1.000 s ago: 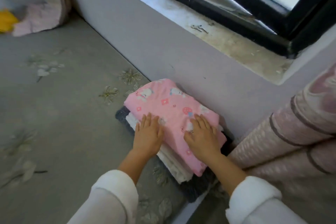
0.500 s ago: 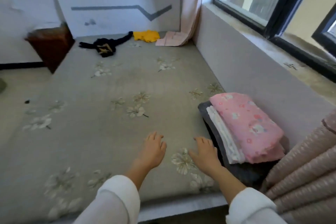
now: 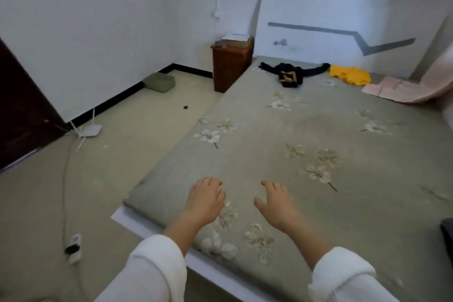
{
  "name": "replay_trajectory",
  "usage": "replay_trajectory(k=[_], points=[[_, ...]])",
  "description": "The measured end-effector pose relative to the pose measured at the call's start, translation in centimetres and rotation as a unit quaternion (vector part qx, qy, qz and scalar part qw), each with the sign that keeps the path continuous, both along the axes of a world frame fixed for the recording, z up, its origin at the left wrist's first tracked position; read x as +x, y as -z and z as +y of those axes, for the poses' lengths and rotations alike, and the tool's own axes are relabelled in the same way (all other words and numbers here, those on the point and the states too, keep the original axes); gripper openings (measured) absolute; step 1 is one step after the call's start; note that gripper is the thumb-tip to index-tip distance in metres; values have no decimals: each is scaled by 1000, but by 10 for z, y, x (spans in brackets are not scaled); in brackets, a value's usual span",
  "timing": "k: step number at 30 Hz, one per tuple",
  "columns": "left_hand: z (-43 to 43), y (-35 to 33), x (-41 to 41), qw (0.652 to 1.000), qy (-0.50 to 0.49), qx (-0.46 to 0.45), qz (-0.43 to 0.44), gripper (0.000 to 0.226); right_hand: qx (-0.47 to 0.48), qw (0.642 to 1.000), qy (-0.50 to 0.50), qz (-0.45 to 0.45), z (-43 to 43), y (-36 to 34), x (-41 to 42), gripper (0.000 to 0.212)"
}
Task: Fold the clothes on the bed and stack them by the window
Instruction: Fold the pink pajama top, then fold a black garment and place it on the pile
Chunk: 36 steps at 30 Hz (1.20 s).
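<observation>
My left hand (image 3: 204, 200) and right hand (image 3: 274, 203) hover over the near end of the bed (image 3: 269, 154), both empty, fingers relaxed. The dark garment (image 3: 291, 75) and the yellow garment (image 3: 349, 75) lie crumpled at the far end. They look soft and light; I would take each by its shoulders.

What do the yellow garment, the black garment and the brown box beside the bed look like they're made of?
Crumpled yellow garment: soft matte cloth, it lies in loose folds. Black garment with spread sleeves: limp fabric, weave too blurred to tell. Red-brown box: rigid, dull, maybe wood or plastic.
</observation>
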<state>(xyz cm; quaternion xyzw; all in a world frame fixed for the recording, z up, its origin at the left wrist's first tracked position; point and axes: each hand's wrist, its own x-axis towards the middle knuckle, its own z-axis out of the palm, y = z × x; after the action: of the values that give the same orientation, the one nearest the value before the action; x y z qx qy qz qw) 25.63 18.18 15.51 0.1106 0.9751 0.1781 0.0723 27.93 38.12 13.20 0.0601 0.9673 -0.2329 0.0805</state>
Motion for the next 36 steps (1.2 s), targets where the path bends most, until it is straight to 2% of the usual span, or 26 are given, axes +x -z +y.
replay_trajectory(k=[7,13,20,29,36], points=[[-214,5,-73,995,-95,-39,-4,40,-16,993,-121,-3,-217,8,-111,59],[-331,1,-137,987,-144,-67,9,39,2,982,-186,-17,-346,4,-189,60],[-420,9,-254,988,-135,-70,9,39,17,978,-206,2,-440,6,-307,60],[-523,4,-437,992,-93,-91,8,40,31,985,-165,-27,-537,14,-475,58],[-567,-5,-555,991,-62,-120,5,41,26,992,-126,-18,-583,3,-577,59]])
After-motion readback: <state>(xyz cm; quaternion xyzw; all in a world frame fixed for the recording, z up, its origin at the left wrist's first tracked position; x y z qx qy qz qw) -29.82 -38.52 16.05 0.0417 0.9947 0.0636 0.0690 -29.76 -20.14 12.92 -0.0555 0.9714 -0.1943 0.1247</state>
